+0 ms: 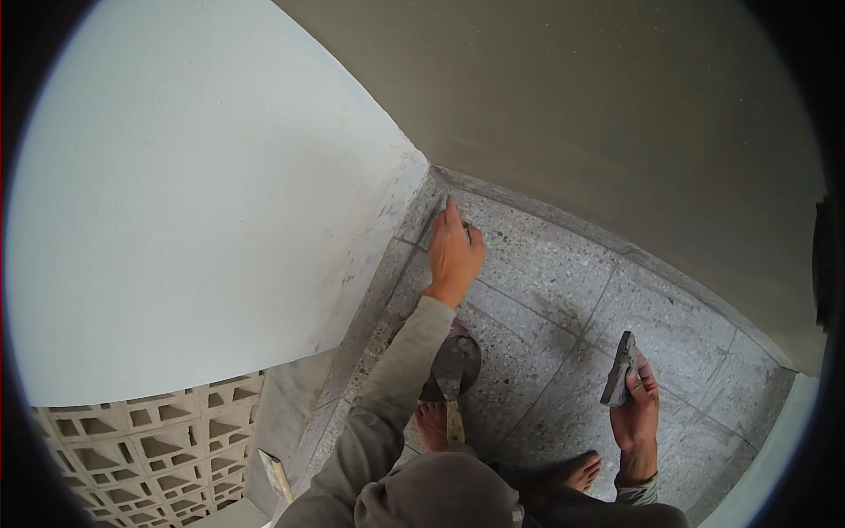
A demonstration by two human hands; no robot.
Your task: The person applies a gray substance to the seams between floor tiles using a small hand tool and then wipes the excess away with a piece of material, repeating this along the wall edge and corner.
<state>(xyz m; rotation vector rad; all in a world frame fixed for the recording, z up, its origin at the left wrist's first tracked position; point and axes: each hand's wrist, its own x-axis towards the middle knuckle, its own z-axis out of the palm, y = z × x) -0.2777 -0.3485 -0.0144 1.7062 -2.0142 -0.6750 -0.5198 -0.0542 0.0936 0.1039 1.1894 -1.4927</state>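
Observation:
My left hand [455,255] reaches into the corner where the white wall meets the olive-grey wall. Its index finger is stretched along the skirting; the other fingers are curled, and a small dark thing shows by the thumb, too hidden to name. At the right, above the speckled floor tiles, my right hand [641,400] grips a flat grey slab [621,370] smeared with what looks like mortar. Between my left forearm and the tiles sits a dark round bowl [469,356], with a putty knife [454,421] lying over its near side.
A white wall [202,194] rises at the left, an olive-grey wall [598,106] on the far side. Stone skirting [563,226] edges the tiled floor [537,264]. A pierced block screen [158,440] and a light-handled tool [275,478] are at lower left. My bare feet stand near the bowl.

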